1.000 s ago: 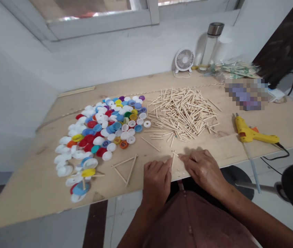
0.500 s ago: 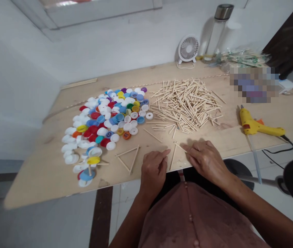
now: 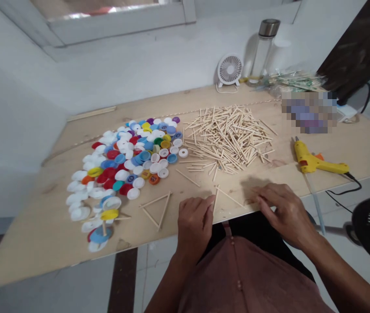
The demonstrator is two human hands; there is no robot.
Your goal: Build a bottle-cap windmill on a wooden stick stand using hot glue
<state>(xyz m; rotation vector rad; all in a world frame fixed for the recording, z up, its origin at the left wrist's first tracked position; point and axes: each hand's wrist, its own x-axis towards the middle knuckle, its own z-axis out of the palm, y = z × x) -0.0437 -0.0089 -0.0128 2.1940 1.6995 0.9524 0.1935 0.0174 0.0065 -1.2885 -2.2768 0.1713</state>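
Two thin wooden sticks lie on the table near its front edge, their upper ends meeting in a point. The index fingertip of my left hand (image 3: 195,219) is at the left stick (image 3: 216,199), its other fingers curled; the thumb is partly hidden. My right hand (image 3: 279,206) hovers past the lower end of the right stick (image 3: 232,196), apart from it, with fingers loosely bent and nothing visible in them. Left of my left hand lies a triangle of three sticks (image 3: 164,211). A single loose stick (image 3: 188,178) lies above.
A large pile of wooden sticks (image 3: 230,137) is at mid-table, with many coloured bottle caps (image 3: 120,163) to its left. A yellow glue gun (image 3: 318,161) lies on the right. Behind stand a small white fan (image 3: 230,70), a glass bottle (image 3: 263,52) and a bag of sticks (image 3: 295,81).
My right hand has let go of the right stick and drawn away to the right. My left fingertip has come up to the left stick. The camera view has shifted slightly.
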